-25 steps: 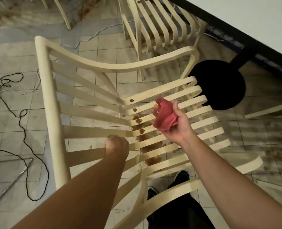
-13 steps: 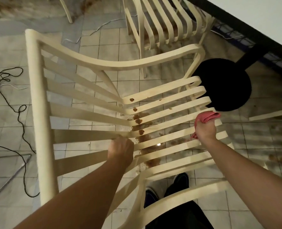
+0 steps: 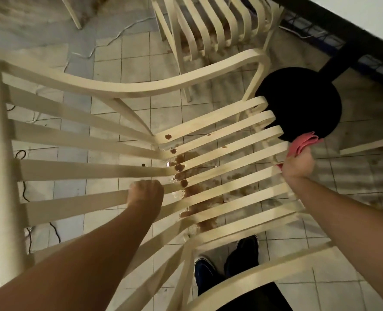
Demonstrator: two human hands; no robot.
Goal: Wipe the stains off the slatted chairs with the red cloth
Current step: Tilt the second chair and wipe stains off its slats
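A cream slatted chair (image 3: 78,171) fills the view, seen from above. Brown stains (image 3: 179,168) dot the slats where the backrest meets the seat. My left hand (image 3: 145,192) grips a backrest slat just left of the stains. My right hand (image 3: 297,165) holds the red cloth (image 3: 302,143) at the front ends of the seat slats, over the fourth and fifth slat tips. Part of the cloth sticks out above my fingers.
A second slatted chair (image 3: 210,25) stands behind. A black round table base (image 3: 302,102) sits right of the seat, under a white tabletop (image 3: 365,12). Brown spills mark the tiled floor (image 3: 208,221) below the slats. Cables (image 3: 22,191) lie at left. My shoes (image 3: 208,272) show below.
My right hand has carried the red cloth from over the seat's middle out to the front slat ends. My left hand has kept its grip on the backrest slat. The view has moved closer.
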